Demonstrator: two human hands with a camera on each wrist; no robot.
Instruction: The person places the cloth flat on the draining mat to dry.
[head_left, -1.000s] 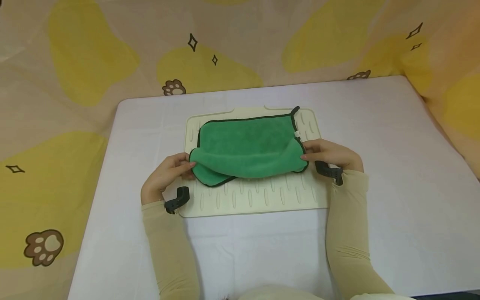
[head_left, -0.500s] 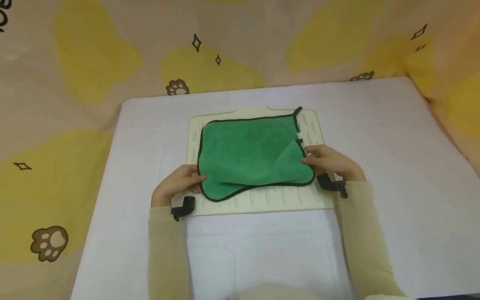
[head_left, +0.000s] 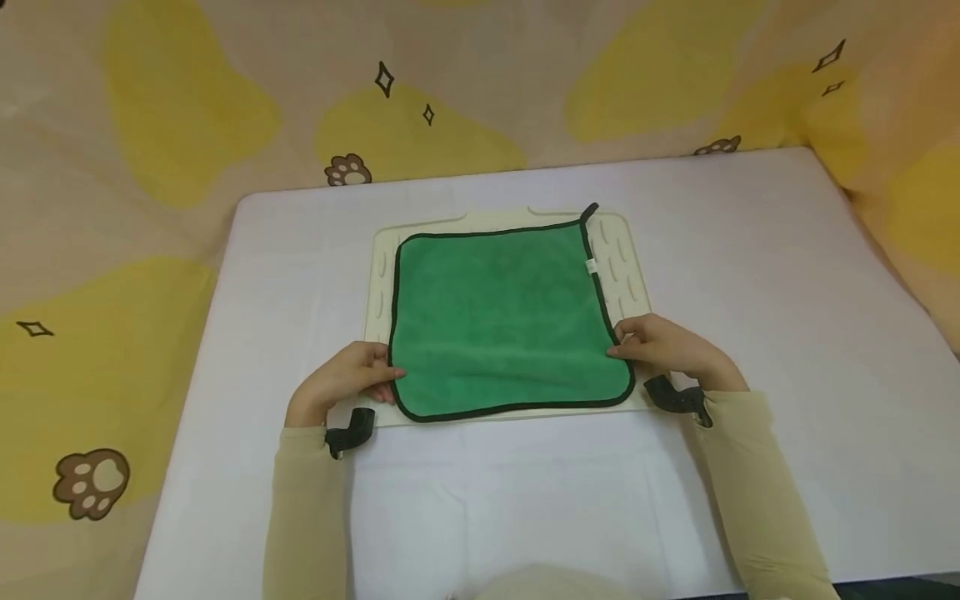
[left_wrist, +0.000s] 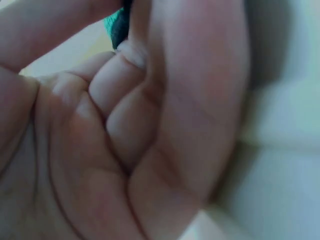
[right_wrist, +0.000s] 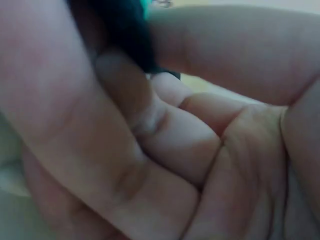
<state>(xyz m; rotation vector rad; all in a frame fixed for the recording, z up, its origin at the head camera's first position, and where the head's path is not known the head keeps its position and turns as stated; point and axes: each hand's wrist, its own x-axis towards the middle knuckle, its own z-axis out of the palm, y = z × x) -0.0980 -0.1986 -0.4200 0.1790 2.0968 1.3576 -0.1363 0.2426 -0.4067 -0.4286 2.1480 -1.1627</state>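
Green cloth (head_left: 502,321) lies spread over a cream board (head_left: 622,267), nearly square with no clear long axis, between the two hands and mostly beyond them. The left hand (head_left: 348,379) and right hand (head_left: 663,346) pinch its opposite side edges close to the near corners, both equally near. The board rests on a white table (head_left: 787,333).

The towel (head_left: 495,308) is plush matt cloth, the ribbed board (head_left: 627,267) looks like matt plastic, the sleeves (head_left: 309,517) are smooth fabric
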